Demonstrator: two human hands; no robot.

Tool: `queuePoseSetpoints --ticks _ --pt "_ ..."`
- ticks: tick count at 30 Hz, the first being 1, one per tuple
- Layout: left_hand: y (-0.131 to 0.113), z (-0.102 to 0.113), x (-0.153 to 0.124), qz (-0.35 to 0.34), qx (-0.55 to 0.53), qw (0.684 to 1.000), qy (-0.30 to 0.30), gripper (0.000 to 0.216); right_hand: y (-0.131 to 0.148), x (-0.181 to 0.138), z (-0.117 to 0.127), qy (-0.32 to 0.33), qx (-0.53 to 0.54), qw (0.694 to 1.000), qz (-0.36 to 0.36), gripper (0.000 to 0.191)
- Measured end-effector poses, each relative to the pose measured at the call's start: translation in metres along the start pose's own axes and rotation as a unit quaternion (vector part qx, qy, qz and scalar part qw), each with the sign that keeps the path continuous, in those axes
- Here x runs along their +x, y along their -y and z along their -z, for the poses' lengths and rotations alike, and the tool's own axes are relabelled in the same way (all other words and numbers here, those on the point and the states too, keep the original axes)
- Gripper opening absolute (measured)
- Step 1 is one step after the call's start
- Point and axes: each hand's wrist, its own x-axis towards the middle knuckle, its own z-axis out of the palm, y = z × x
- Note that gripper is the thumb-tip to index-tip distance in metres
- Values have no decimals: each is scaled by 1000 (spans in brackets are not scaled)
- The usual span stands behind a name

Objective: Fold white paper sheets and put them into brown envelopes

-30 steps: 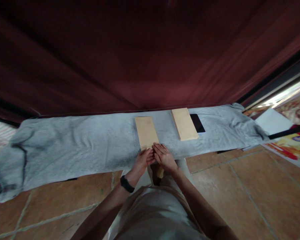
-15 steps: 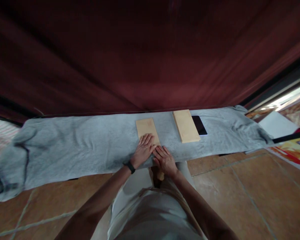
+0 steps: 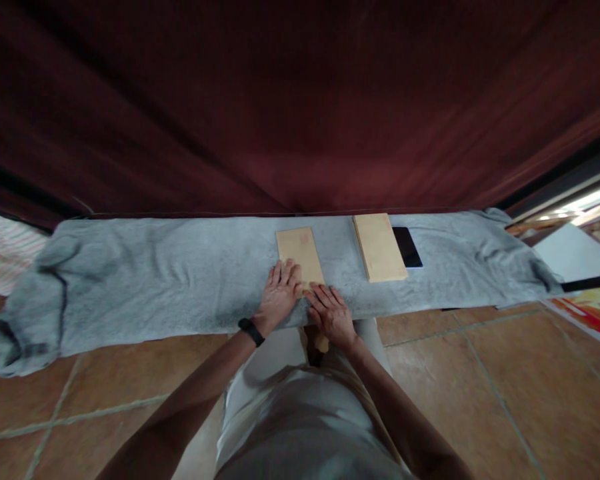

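A tan paper envelope lies flat on the grey cloth in front of me. My left hand, with a black band on its wrist, rests on the envelope's lower left part, fingers stretched out. At the near end of the envelope lies my right hand, its fingers laid flat across the edge there. The two hands are close together, and neither is wrapped round anything. To the right is a stack of tan envelopes, which no hand touches.
A dark phone lies beside the stack, partly under it. Dark red fabric hangs behind the cloth-covered surface. Tiled floor lies on the near side. A white sheet and a colourful printed sheet are at the far right.
My left hand has slid left and slightly back towards the envelope's left edge, uncovering more of it. The right hand stays at the near edge. The whole view has shifted slightly.
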Motion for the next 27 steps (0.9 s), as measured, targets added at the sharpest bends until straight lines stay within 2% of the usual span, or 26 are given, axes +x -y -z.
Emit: queuePoseSetpoints --ticks 4,8,16,21,27 --pt "-12 2 -18 -41 5 999 -1 52 0 0 1 4 -2 1000 1 48" --pt "-15 -2 -23 -110 -1 994 26 51 1 0 1 3 -8 1000 -1 47" --pt "-11 0 -38 -136 -21 990 36 57 2 -4 -3 -4 -33 999 -15 48" --pt "-16 7 -46 -97 -36 994 39 50 3 -6 -6 -13 -38 999 -24 48" --pt "-24 4 -55 25 -99 995 -14 46 7 -3 -3 -16 -34 999 -34 46"
